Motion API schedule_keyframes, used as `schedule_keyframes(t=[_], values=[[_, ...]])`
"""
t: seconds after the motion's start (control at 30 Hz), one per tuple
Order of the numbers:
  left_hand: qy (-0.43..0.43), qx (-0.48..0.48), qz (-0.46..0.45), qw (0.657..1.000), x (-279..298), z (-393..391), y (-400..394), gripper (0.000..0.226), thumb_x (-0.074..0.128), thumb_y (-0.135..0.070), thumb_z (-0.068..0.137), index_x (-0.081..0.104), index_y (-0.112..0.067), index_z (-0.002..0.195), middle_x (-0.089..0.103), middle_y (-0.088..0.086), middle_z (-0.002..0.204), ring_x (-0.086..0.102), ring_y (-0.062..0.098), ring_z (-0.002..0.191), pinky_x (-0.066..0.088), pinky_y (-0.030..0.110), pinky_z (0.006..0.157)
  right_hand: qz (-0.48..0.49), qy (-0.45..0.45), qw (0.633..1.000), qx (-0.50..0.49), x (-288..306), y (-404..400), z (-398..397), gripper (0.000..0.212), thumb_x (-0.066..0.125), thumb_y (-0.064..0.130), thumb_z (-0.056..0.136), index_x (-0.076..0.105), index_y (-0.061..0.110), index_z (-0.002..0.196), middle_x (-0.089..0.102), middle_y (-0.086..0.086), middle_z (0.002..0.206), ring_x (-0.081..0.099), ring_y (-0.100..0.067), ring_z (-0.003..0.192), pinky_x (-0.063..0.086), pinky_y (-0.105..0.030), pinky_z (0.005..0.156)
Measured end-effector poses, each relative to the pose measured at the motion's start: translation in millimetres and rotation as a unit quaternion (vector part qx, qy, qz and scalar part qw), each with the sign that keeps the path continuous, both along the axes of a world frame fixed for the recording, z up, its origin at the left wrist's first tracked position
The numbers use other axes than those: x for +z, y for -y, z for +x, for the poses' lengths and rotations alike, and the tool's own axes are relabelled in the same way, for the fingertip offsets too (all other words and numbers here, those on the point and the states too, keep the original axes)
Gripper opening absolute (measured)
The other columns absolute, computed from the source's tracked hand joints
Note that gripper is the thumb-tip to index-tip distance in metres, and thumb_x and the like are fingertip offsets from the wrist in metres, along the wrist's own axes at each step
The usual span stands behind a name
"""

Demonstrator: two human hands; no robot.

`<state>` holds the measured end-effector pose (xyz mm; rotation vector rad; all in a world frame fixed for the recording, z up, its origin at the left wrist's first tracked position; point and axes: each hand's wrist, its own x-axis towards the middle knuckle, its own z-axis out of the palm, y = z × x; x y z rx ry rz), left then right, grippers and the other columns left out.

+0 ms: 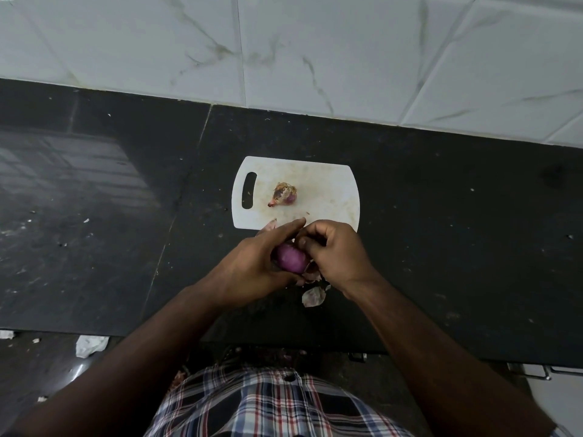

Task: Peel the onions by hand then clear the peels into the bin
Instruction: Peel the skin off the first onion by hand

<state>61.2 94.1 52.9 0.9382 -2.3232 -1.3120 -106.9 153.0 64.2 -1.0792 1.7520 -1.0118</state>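
A purple onion (291, 258) sits gripped between both hands: left hand (252, 266) fingers wrap it, right hand (336, 252) fingertips pinch its skin. Peels (313, 296) lie just beneath the right fingers (a second onion (284, 194) rests on the board (331, 190) beyond the fingertips).

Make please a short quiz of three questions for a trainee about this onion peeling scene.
1. True or false: the onion on the cutting board is fully peeled.
2. Where does the loose peel lie? A) on the board B) on the dark counter near the hands C) in a bin
3. Which hand cradles the purple onion, and what does the other hand do?

Key:
1. False: the board onion still wears dry papery skin.
2. B.
3. The left hand cradles it; the right hand works at its top end with its fingertips, apparently pulling skin.
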Motion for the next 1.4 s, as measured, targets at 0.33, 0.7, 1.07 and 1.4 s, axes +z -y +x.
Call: schedule_keyframes(t=[0.33,0.7,1.07,1.4], values=[[-0.066,0.050,0.117,0.990,-2.5,2.7,3.3,0.099,0.089,-0.024,0.068,0.039,-0.027,0.154,0.053,-0.011,0.148,0.053,0.000,0.132,0.052,0.032,0.103,0.036,0.063,0.997,-0.033,-7.6,0.8,-12.0,0.025,0.058,-0.002,0.096,0.073,0.016,0.088,0.074,-0.006,0.085,0.072,-0.020,0.072,0.061,-0.035,0.057],[-0.018,0.031,0.073,0.997,0.1,0.3,6.6,0.094,0.087,-0.013,0.074,0.039,-0.029,0.153,0.055,-0.026,0.135,0.055,-0.010,0.122,0.050,0.025,0.103,0.083,0.178,0.980,0.038,8.1,-1.0,-9.7,0.033,0.081,0.020,0.077,0.074,0.007,0.106,0.075,-0.022,0.094,0.072,-0.038,0.079,0.059,-0.054,0.082],[-0.021,0.013,0.059,0.998,1.2,0.2,5.7,0.095,0.087,-0.014,0.076,0.035,-0.032,0.154,0.051,-0.019,0.143,0.053,-0.008,0.125,0.050,0.020,0.102,0.094,0.208,0.973,0.013,13.9,0.5,-9.9,0.020,0.074,0.011,0.086,0.069,0.001,0.102,0.074,-0.019,0.098,0.072,-0.042,0.081,0.059,-0.055,0.076],[-0.038,0.029,0.071,0.996,-4.2,1.6,12.8,0.091,0.086,-0.012,0.076,0.041,-0.031,0.152,0.055,-0.013,0.144,0.058,-0.003,0.122,0.055,0.029,0.099,0.066,0.209,0.975,0.020,14.1,-1.2,-14.6,0.027,0.075,0.015,0.079,0.071,0.005,0.103,0.073,-0.021,0.102,0.074,-0.037,0.082,0.061,-0.054,0.076]])
